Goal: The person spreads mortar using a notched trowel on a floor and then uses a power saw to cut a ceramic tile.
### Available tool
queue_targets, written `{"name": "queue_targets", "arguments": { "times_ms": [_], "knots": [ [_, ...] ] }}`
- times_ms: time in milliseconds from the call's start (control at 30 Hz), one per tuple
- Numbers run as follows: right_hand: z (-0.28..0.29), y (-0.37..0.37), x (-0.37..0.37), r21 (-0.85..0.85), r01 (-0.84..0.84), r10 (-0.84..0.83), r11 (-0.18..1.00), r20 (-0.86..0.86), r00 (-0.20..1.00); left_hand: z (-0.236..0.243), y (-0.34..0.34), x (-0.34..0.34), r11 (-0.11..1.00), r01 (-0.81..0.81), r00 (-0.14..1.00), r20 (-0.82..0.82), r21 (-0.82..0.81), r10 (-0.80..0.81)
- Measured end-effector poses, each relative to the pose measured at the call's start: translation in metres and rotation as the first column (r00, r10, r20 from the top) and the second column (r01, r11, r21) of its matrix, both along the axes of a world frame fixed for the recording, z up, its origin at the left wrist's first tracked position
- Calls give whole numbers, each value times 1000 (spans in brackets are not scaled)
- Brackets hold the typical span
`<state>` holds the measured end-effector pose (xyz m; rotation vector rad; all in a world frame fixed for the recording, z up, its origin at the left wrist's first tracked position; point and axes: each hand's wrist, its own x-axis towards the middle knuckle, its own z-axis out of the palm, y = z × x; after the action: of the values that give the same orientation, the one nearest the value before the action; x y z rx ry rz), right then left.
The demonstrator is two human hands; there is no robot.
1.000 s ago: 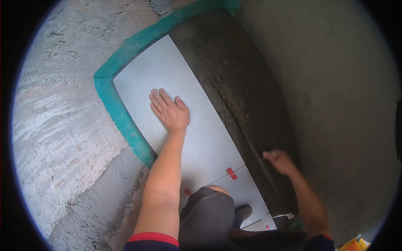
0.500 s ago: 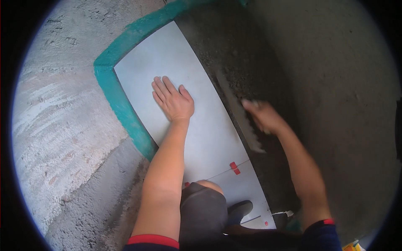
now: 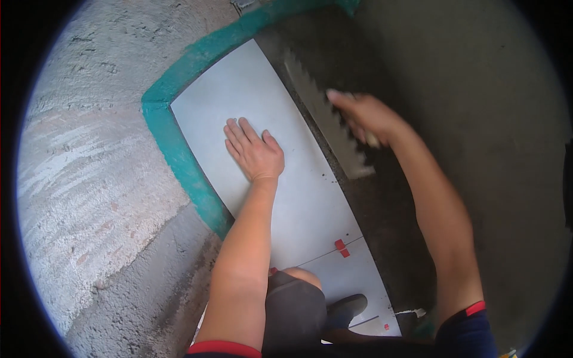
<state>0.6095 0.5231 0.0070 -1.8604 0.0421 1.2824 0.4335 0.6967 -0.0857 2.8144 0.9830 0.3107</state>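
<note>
My left hand (image 3: 253,149) lies flat, palm down, on a large white tile (image 3: 298,197), its fingers stretched out. My right hand (image 3: 364,116) grips the handle of a long steel notched trowel (image 3: 322,131), whose toothed blade is held along the tile's right edge over a strip of dark grey mortar (image 3: 394,250). At the lower end of the large tile a joint with red clips (image 3: 342,248) separates it from another white tile (image 3: 367,277).
A teal painted band (image 3: 173,149) runs round the tile's left and top, against rough grey plastered walls (image 3: 89,149). A smoother dark grey surface (image 3: 489,119) fills the right. My bent knee (image 3: 292,310) and dark shoe (image 3: 349,304) are at the bottom.
My right hand and the trowel have moved up and leftward along the tile's right edge. My left hand stays flat on the tile, slightly shifted in the picture.
</note>
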Motion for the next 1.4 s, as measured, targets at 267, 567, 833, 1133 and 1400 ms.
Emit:
{"name": "queue_targets", "arguments": {
  "times_ms": [267,567,833,1133,1400],
  "knots": [
    [-28,2,-16,-34,-38,35,999,-85,996,-13,0,-6,999,11,1000,-27,41,-9],
    [12,-185,-174,-352,-123,-19,928,-375,927,-7,1,-5,1000,-2,999,-52,14,3],
    [22,-108,-79,-172,-87,59,981,-163,985,-13,5,-10,998,13,999,-44,68,-10],
    [-22,-65,-42,-126,-150,113,981,-262,958,-25,3,-7,990,86,996,19,112,-89],
    [15,-225,-202,-358,-104,-61,928,-420,905,-19,1,-5,994,57,998,16,97,-59]
  ]
}}
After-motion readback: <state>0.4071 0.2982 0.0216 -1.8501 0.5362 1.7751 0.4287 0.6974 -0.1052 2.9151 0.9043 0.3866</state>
